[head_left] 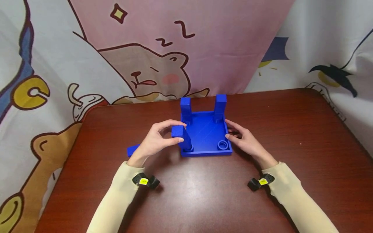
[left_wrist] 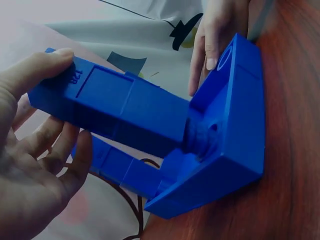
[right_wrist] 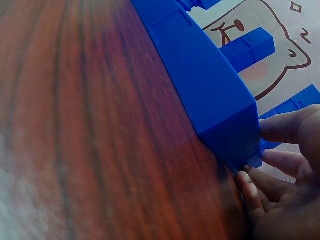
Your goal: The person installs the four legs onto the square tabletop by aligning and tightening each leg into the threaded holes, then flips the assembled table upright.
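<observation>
My left hand (head_left: 158,137) grips the upper end of a blue square post (left_wrist: 120,105) between thumb and fingers. The post leans a little, and its threaded lower end sits at the round socket in the near-left corner of a shallow blue square tray (head_left: 204,136). On the tray's right side, my right hand (head_left: 244,140) holds the wall, thumb and fingertips against it. Two more blue posts, the far-left post (head_left: 186,108) and the far-right post (head_left: 220,106), stand upright in the back corners. At the near-right corner an empty round socket (head_left: 222,145) shows.
Another blue piece (head_left: 133,150) lies on the brown wooden table (head_left: 198,194), partly hidden behind my left wrist. A cartoon-print cloth (head_left: 227,42) hangs along the table's back edge. Each wrist wears a small black camera, such as the left wrist camera (head_left: 152,182).
</observation>
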{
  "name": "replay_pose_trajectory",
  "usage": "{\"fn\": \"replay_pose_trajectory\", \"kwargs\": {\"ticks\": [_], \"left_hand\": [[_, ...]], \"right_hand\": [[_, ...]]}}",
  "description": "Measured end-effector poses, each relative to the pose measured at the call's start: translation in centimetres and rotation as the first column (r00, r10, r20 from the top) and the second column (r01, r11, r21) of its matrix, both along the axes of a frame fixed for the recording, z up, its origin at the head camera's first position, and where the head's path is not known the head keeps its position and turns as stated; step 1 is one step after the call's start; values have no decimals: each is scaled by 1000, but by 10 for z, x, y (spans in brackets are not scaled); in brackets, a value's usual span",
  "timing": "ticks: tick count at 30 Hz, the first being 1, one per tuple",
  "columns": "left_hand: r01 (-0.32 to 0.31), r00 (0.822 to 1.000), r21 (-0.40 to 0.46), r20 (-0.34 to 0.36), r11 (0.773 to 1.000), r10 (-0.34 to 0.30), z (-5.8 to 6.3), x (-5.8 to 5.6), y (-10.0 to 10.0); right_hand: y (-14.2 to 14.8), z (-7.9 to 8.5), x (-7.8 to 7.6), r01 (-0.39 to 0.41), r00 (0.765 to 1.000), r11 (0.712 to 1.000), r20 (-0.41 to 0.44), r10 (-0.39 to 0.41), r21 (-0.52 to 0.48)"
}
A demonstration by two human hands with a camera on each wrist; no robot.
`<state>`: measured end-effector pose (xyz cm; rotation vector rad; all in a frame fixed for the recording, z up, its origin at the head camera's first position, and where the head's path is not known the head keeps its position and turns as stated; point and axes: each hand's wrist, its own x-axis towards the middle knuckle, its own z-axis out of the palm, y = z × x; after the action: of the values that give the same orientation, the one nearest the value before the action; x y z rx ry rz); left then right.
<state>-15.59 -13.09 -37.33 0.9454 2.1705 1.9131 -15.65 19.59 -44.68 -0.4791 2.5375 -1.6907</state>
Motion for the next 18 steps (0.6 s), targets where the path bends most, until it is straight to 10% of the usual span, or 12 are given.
{"fn": "replay_pose_trajectory", "kwargs": {"ticks": [18], "left_hand": [[50, 997, -97, -49, 994, -55, -11, -2, 18]], "right_hand": [[0, -1, 1, -3, 1000, 1000, 20, 2, 27]]}}
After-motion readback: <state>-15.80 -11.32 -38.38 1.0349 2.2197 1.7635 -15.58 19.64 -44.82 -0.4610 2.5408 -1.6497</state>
